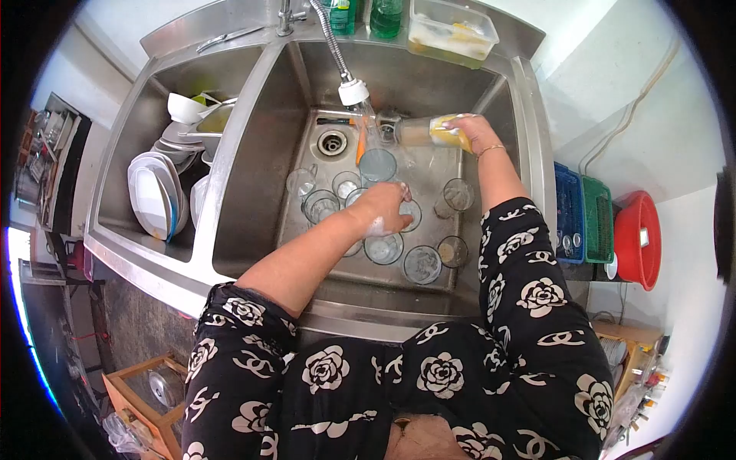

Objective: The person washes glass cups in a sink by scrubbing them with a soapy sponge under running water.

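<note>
My left hand (382,208) reaches down among several clear drinking glasses in the sink, its fingers curled at the rim of one glass (412,215). White foam clings to its wrist. My right hand (474,133) is closed on a soapy yellow sponge (446,133). The sponge presses against the end of a clear glass (415,133) that lies sideways. Water runs from the white faucet head (353,92) into a cloudy, filled glass (378,165). Nearer to me stand another glass (422,264) and an amber-tinted one (453,251).
White plates and bowls (153,195) are stacked in the left basin. A drain (332,142) lies at the back left of the main basin. Behind it stand green bottles (386,18) and a foamy plastic tub (452,34). Crates (597,218) and a red basin (638,239) sit at right.
</note>
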Action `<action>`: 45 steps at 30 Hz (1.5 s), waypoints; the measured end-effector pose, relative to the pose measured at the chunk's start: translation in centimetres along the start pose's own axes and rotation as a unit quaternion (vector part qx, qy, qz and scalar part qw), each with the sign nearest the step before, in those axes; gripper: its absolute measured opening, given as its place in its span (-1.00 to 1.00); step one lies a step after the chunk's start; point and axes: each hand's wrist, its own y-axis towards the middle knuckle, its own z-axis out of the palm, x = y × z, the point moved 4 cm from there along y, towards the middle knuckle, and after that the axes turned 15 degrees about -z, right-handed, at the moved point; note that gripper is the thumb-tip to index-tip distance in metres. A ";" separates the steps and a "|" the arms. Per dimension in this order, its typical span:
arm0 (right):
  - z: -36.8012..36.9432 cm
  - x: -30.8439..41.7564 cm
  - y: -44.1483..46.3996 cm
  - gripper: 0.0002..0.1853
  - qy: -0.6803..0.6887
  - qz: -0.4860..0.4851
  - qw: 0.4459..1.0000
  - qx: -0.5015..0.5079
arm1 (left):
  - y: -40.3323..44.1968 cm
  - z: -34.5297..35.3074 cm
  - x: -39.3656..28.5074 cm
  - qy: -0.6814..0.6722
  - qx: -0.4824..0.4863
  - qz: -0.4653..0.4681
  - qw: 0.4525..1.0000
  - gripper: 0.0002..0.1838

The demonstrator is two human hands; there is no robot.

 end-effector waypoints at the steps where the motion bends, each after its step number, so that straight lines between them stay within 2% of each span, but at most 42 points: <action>1: -0.5 0.6 -0.3 -0.62 0.079 0.014 0.997 -0.004 | 0.1 -0.3 0.1 -0.006 -0.018 -0.005 1.000 -0.52; 2: -0.8 1.1 -0.6 -0.62 0.158 0.028 0.987 -0.009 | 0.1 -0.8 0.2 -0.019 -0.038 -0.029 0.999 -0.52; 5: -1.0 3.0 -2.4 -0.59 0.268 0.015 0.963 -0.010 | 0.3 -2.3 0.7 -0.079 -0.109 -0.089 0.987 -0.51; 7: -0.4 2.1 -2.6 -0.65 0.324 0.014 0.946 0.023 | 0.2 -3.7 1.1 -0.142 -0.176 -0.118 0.967 -0.49; 11: 1.3 1.4 -4.8 -0.68 0.391 0.027 0.916 0.082 | 0.5 -5.0 2.9 -0.227 -0.242 -0.179 0.926 -0.25; 14: 2.1 -0.3 -5.6 -0.68 0.450 0.037 0.888 0.090 | 2.2 -3.8 5.1 -0.384 -0.167 -0.196 0.887 -0.09; 17: 3.1 -0.1 -7.4 -0.70 0.470 0.053 0.878 0.066 | 0.5 -4.9 1.7 -0.509 -0.108 -0.131 0.844 -0.02; 20: 4.3 -1.0 -7.8 -0.71 0.459 0.079 0.878 0.111 | -0.2 -4.4 0.1 -0.545 -0.025 -0.109 0.831 -0.09; 22: 5.3 -0.5 -8.4 -0.69 0.457 0.099 0.872 0.146 | -0.1 -4.1 0.7 -0.593 -0.033 -0.159 0.788 -0.20; 25: 7.3 0.5 -7.9 -0.66 0.365 0.090 0.910 0.175 | 0.9 -3.0 3.6 -0.648 -0.044 -0.235 0.723 -0.29; 26: 7.8 1.1 -7.6 -0.62 0.287 0.048 0.945 0.149 | 1.4 -2.4 5.1 -0.662 -0.046 -0.261 0.701 -0.30; 30: 11.0 4.3 -5.9 -0.64 0.111 -0.032 0.964 0.240 | 2.4 -1.7 9.3 -0.689 -0.091 -0.342 0.632 -0.52; 33: 12.8 8.3 -6.5 -0.60 0.004 -0.084 0.957 0.279 | 1.4 -2.5 9.8 -0.679 -0.116 -0.380 0.617 -0.58; 34: 13.2 10.6 -7.7 -0.60 -0.013 -0.081 0.957 0.277 | 1.8 -2.3 10.8 -0.664 -0.097 -0.405 0.620 -0.60; 37: 14.9 9.4 -5.4 -0.57 -0.158 -0.184 0.913 0.329 | 1.3 -2.2 10.9 -0.679 -0.097 -0.373 0.624 -0.61; 45: 16.7 9.4 -4.0 -0.49 -0.271 -0.176 0.871 0.370 | 0.9 -2.2 11.1 -0.679 -0.085 -0.398 0.610 -0.58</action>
